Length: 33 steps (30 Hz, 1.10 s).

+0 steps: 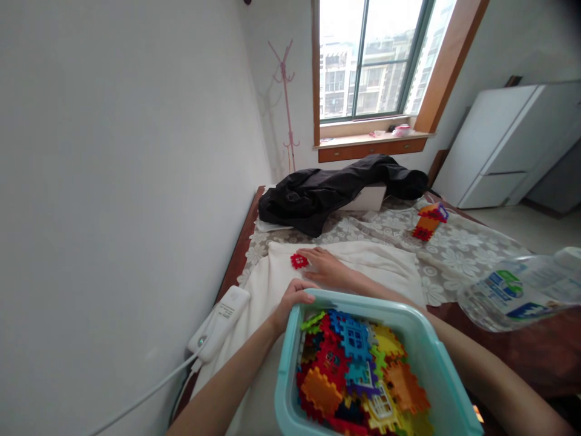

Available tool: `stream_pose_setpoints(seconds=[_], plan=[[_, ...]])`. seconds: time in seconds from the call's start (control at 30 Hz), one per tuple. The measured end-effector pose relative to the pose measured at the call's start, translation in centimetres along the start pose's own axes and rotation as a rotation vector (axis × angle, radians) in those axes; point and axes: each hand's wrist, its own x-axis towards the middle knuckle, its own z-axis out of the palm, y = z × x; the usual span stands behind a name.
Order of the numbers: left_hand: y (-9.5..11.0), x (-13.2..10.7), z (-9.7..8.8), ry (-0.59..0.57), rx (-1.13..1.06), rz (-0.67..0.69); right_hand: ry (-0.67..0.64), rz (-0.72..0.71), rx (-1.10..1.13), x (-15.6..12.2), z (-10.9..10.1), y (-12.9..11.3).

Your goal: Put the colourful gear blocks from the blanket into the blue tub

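Note:
A light-turquoise plastic bin (pixel 433 339) full of colourful plastic building pieces (pixel 336 357) is close in front of me. My left hand (pixel 294 298) is closed on the bin's far left corner, its fingers at the rim. Beyond the bin, my right hand (pixel 324 267) lies low over the white cloth (pixel 376 257) with its fingers stretched out. Its fingertips reach a red notched window piece (pixel 298 261) lying flat on the cloth; whether they press on it cannot be made out. Part of my right forearm is hidden behind the bin.
A built orange, red and purple block model (pixel 427 221) stands on the lace tablecloth (pixel 467 242). At the right is a large clear plastic bottle (pixel 508 290). Black fabric (pixel 327 191) covers a white box (pixel 365 198) at the back. A white power strip (pixel 220 327) lies at the left edge.

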Motion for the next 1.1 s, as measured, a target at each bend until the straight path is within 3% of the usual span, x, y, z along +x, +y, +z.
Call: stream_pose_setpoints(seconds=[0.1, 0.2, 0.3, 0.43, 0.53, 0.63, 0.67, 0.73, 0.87, 0.97, 1.03, 1.1], plan=[[-0.1, 0.0, 0.0, 0.055, 0.025, 0.031, 0.029, 0.004, -0.047, 1.4, 0.9, 0.3], [-0.1, 0.0, 0.1, 0.045, 0.034, 0.043, 0.139, 0.096, 0.141, 0.9, 0.4, 0.9], [-0.1, 0.0, 0.1, 0.041, 0.040, 0.030, 0.201, 0.213, 0.499, -1.2, -1.8, 0.9], [0.1, -0.1, 0.1, 0.101, 0.063, 0.049, 0.277, 0.238, 0.905, -5.2, -6.8, -1.3], [0.4, -0.4, 0.3, 0.113, 0.082, 0.039, 0.161, 0.148, 1.023, -8.2, -10.8, -4.2], [0.8, -0.6, 0.7, 0.103, 0.077, 0.033, -0.073, -0.016, 0.868, -9.9, -13.1, -6.2], [0.9, -0.6, 0.8, 0.111, 0.073, 0.030, -0.113, -0.054, 0.830, -10.0, -13.1, -6.4], [0.9, -0.6, 1.0, 0.141, 0.065, 0.021, -0.048, -0.049, 0.830, -9.8, -12.0, -5.8], [1.1, -0.4, 1.3, 0.190, 0.033, 0.044, 0.449, 0.240, 0.809, -8.7, -6.9, -2.0], [1.5, -0.5, 1.6, 0.217, 0.030, 0.063, 0.385, 0.385, 0.526, -8.7, -4.1, 0.1], [1.7, -0.5, 1.9, 0.258, 0.045, 0.077, 0.309, 0.319, 0.389, -9.2, -3.4, 0.7], [1.9, -0.6, 2.2, 0.323, 0.067, 0.087, 0.238, 0.154, 0.293, -9.6, -3.3, 1.1]])
